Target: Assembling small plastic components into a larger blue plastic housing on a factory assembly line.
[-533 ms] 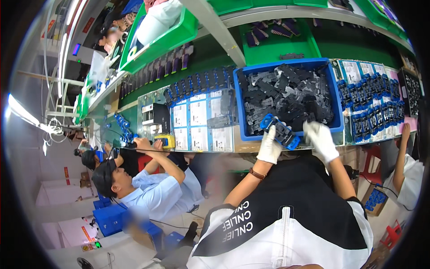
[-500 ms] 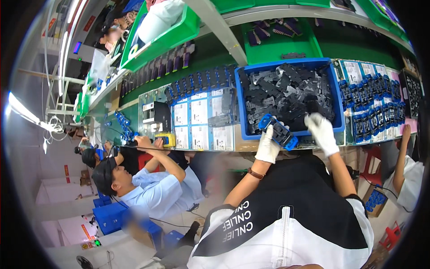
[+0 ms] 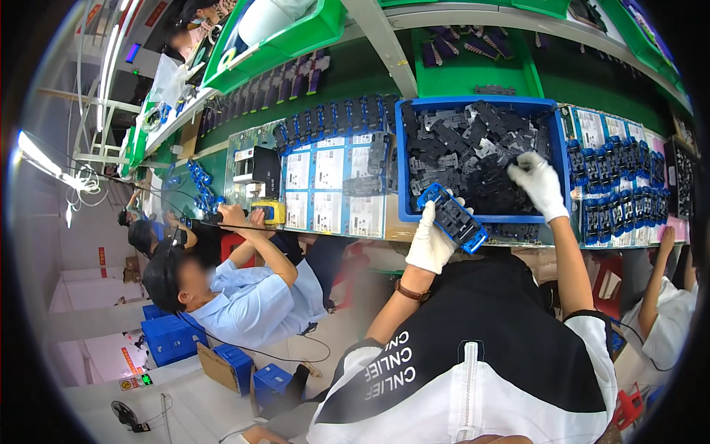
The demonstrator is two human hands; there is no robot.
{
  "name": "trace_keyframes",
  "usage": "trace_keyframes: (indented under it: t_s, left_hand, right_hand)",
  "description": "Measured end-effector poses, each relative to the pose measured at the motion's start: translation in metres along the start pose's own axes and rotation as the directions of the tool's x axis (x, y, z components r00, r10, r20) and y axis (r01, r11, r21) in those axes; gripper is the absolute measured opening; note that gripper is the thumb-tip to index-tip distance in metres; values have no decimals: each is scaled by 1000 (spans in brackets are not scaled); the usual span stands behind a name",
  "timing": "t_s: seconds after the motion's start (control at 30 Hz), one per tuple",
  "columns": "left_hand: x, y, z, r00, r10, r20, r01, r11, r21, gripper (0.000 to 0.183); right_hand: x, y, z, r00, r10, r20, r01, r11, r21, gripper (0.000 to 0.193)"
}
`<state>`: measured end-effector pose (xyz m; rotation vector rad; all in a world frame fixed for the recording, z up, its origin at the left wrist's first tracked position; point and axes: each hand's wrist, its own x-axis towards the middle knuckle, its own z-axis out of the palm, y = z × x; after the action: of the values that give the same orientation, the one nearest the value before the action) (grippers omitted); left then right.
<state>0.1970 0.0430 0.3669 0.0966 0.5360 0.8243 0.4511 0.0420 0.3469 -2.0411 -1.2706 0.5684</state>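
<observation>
My left hand, in a white glove, is closed around a blue-framed toy car chassis with a black plate inside. It is held tilted over the near edge of a blue bin. That bin is heaped with black plastic chassis plates. Above the right part of the heap is my right hand, also gloved, with its fingers curled in. Anything pinched in those fingers is too small or hidden to make out.
Rows of blue-and-black chassis stand on printed sheets right of the bin. More chassis line the left side behind a sheet. A co-worker sits at my left beside a yellow-and-black device. Green trays are behind.
My right hand's fingers, blurred before, are now sharper and curled over the heap. The chassis in my left hand has turned to show more of its black plate. The view has shifted slightly.
</observation>
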Motion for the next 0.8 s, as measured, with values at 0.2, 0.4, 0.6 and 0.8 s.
trace_keyframes:
  t_s: [0.2,0.4,0.6,0.8]
  left_hand:
    - [-6,-5,5,1000,-7,12,7,1000,-16,51]
    - [-9,-7,4,1000,-3,8,3,1000,-10,51]
    - [-13,-6,17,998,9,58,-8,999,-31,53]
    - [-14,-2,39,987,40,157,-34,999,-39,58]
  right_hand:
    - [-13,34,25,985,-4,171,13,999,-49,31]
    - [-6,25,15,960,154,235,-252,845,472,16]
    - [-2,-2,-23,960,244,139,-249,506,826,18]
    - [-28,-32,-36,964,177,200,-256,392,883,15]
